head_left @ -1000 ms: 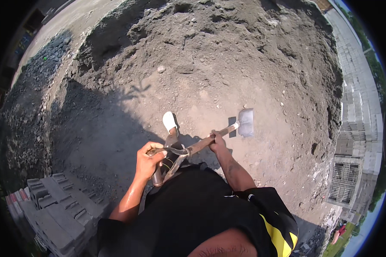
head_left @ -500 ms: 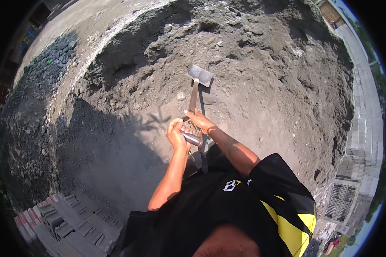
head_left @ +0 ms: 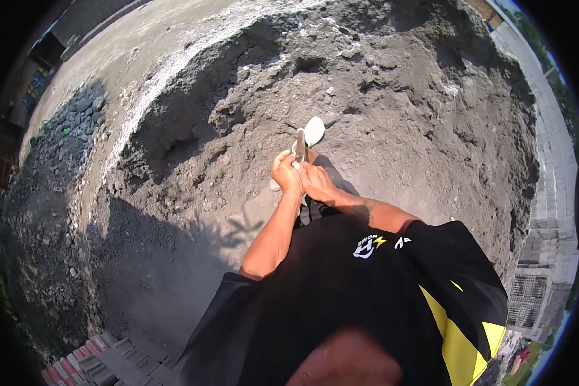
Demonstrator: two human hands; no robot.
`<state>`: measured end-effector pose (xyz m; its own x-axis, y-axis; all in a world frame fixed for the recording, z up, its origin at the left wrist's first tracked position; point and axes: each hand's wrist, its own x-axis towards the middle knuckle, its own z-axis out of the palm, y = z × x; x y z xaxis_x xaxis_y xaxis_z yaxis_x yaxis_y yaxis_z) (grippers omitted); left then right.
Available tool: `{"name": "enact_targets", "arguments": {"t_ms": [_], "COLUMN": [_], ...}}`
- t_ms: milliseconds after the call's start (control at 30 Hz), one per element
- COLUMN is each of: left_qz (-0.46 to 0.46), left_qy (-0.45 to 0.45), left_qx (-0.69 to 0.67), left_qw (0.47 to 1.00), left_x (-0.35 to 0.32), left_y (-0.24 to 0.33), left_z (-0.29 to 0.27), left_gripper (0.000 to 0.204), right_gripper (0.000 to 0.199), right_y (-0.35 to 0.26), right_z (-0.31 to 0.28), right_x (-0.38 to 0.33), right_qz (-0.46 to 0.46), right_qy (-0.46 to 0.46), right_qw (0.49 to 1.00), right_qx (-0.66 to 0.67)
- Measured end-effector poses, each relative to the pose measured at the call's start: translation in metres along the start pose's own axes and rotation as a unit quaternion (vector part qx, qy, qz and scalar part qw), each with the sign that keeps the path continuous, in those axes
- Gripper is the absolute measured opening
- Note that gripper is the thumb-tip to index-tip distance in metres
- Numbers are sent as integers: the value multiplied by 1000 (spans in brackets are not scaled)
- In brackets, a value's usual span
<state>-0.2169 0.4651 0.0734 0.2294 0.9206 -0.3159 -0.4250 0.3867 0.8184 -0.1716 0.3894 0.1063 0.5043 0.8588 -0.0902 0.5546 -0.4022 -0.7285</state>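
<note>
Two hands grip a shovel (head_left: pixel 301 143), shaft toward twelve o'clock.
Left hand (head_left: pixel 285 170) and right hand (head_left: pixel 317 183): fingers curled closed around its handle, side by side.

Hard sunlight falls across a rough bank of grey earth (head_left: pixel 399 71) that fills the upper frame from where I stand. A broad shadow (head_left: pixel 154 276) darkens the lower left, near stacked blocks (head_left: pixel 119 360). Gravel (head_left: pixel 77 119) lies at the left; pale blockwork (head_left: pixel 555 193) lines the right edge, with greenery (head_left: pixel 550 67) beyond.
</note>
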Motion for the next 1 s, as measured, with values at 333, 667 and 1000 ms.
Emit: {"name": "enact_targets", "arguments": {"t_ms": [333,667,1000], "left_qz": [-138,-91,-128], "left_qy": [15,5,113], "left_qx": [46,646,635], "left_qw": [989,758,753], "left_x": [-2,-105,-130], "left_y": [-10,-52,-18], "left_z": [-52,-269,-273], "left_gripper": [75,54,42], "right_gripper": [46,56,53], "right_y": [-88,-300,-265], "right_z": [-51,-199,-211], "right_x": [-85,-193,-263], "right_qz": [-181,-679,-543], "right_qy": [-3,-162,-177], "right_qw": [973,508,271], "right_qx": [142,504,775]}}
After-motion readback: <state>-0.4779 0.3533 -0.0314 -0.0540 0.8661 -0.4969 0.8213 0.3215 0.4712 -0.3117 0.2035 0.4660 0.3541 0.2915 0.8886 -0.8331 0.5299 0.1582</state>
